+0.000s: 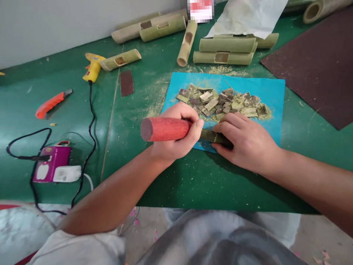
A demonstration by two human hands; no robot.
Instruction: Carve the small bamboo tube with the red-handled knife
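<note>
Gripping the red wooden handle [164,129] of a tool in my left hand [176,134], fingers wrapped tight around it, I have its butt end pointing left; the working end is hidden between my hands. My right hand [248,143] lies flat, fingers together, pressing down on a dark green bamboo strip [213,136] at the near edge of the blue mat [272,94]. The tool meets that strip just beside my right fingertips. Behind my hands, on the mat, sits a heap of bamboo chips [224,102], with sawdust scattered around it on the green bench [195,178]. Farther back lie several bamboo tubes [222,49], some with rectangular windows cut in them, and a sheet of white paper [250,14]. Well off to my left are a yellow glue gun [92,67], an orange utility knife [50,103] and a purple power strip [52,167].
</note>
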